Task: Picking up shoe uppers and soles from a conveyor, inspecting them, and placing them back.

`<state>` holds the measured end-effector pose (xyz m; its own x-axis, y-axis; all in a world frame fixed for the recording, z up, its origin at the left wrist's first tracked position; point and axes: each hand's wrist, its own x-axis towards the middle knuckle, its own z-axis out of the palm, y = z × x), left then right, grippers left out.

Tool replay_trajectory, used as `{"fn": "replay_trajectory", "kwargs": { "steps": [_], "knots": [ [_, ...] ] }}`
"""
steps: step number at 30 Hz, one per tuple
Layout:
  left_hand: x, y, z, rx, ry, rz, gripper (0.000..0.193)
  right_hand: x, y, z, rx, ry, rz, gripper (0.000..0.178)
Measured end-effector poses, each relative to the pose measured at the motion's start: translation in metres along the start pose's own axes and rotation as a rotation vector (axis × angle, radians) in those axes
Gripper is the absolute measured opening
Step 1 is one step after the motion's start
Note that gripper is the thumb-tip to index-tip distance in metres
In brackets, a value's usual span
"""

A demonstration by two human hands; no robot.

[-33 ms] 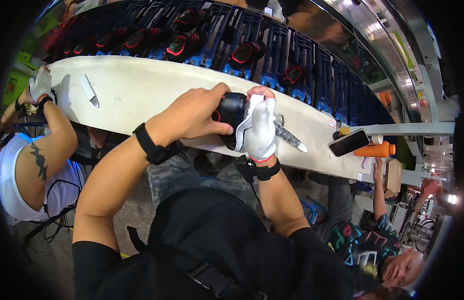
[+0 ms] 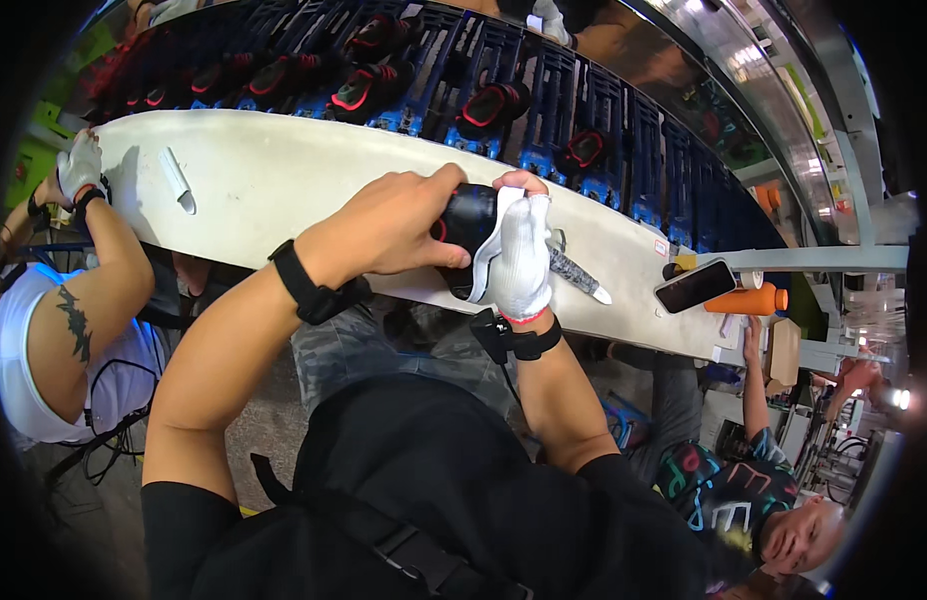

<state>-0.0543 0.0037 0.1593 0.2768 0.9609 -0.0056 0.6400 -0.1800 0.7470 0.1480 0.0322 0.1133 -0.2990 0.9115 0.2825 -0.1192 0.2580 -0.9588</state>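
Between my two hands, above the near edge of the white bench (image 2: 284, 170), is a black shoe (image 2: 472, 213) with a bit of red trim and a white sole edge (image 2: 496, 240). My bare left hand (image 2: 399, 222) grips its left side, thumb toward me and fingers over the far side. On the other side, my right hand (image 2: 526, 262) in a white glove with bare fingertips closes round the white edge. Much of the shoe is hidden by my hands. Just right of the glove lies a grey patterned stick-like tool (image 2: 581, 276) with a white tip.
Beyond the bench runs a blue slatted rack (image 2: 544, 110) carrying several black-and-red shoes (image 2: 492, 108). A phone (image 2: 696, 286) and an orange bottle (image 2: 749, 301) are at the bench's right end. A white trough-shaped piece (image 2: 178, 182) lies at left. Co-workers sit on both sides.
The shoe and my hands have shifted very slightly, and a little more of the shoe's black upper shows between them. Both hands keep their grip.
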Motion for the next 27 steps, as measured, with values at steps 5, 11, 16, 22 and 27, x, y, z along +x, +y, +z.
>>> {"fn": "replay_trajectory", "kwargs": {
  "steps": [5,11,16,22,27],
  "knots": [
    [0.019,0.032,0.012,0.249,0.012,0.156,0.070,-0.006,0.007,-0.032,0.222,-0.009,0.144,0.055],
    [0.013,0.062,0.035,0.369,0.129,0.241,0.073,-0.013,-0.029,-0.043,-0.001,-0.001,0.181,0.057],
    [-0.001,0.060,0.031,0.314,0.052,0.318,0.079,-0.032,-0.046,-0.057,-0.184,-0.127,0.131,0.048],
    [-0.064,0.063,-0.012,-0.009,-0.106,0.131,0.105,-0.097,-0.027,-0.059,-0.660,-0.231,-0.166,0.057],
    [-0.100,0.042,0.026,-0.078,0.167,0.042,0.073,-0.096,-0.001,-0.038,-0.515,-0.109,-0.300,0.045]
  ]
}}
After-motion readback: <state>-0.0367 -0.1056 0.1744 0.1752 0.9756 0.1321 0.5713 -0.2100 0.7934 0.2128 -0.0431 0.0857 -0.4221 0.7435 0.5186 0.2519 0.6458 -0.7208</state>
